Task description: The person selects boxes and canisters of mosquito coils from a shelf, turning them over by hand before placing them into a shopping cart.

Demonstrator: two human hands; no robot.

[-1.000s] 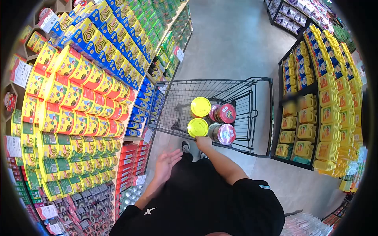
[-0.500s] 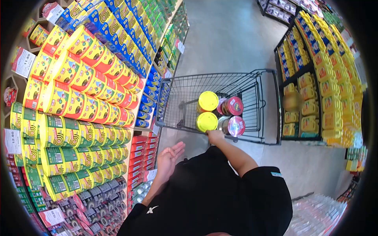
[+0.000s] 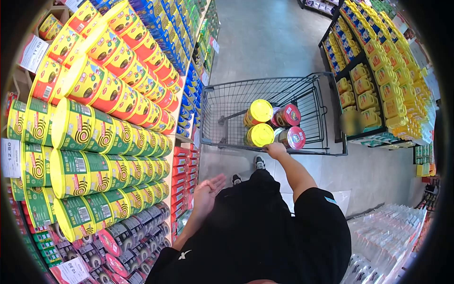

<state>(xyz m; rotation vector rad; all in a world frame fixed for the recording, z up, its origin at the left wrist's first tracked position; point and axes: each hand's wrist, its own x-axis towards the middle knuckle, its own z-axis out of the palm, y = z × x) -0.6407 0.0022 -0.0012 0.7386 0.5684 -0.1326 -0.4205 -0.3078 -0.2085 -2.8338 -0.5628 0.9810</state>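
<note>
My right hand (image 3: 276,150) is closed around the near side rail of a black wire shopping cart (image 3: 226,102). Just beyond it, two tubs with yellow lids (image 3: 261,136) stand in the cart. Beside these are tubs with red or pink lids, including a clear-sided one (image 3: 292,138) and a darker one (image 3: 287,116). My left hand (image 3: 205,193) hangs free at my left side, slightly blurred. Its outer fingers stretch out while others look partly curled, and nothing shows in it. The nearest goods are red boxes on the shelf to its left.
Stacked mosquito-coil tubs (image 3: 106,130) crowd the left shelf, with red-and-yellow tubs (image 3: 101,85) above and price tags (image 3: 34,53). A rack of yellow jugs (image 3: 392,102) stands right of the cart. Clear-wrapped packs (image 3: 388,241) lie at lower right. Grey floor (image 3: 265,38) runs ahead.
The cart now sits a little farther right and higher in view, my right hand still on its rail. My shoes have come into sight. The left shelf's tubs have shifted upward in view.
</note>
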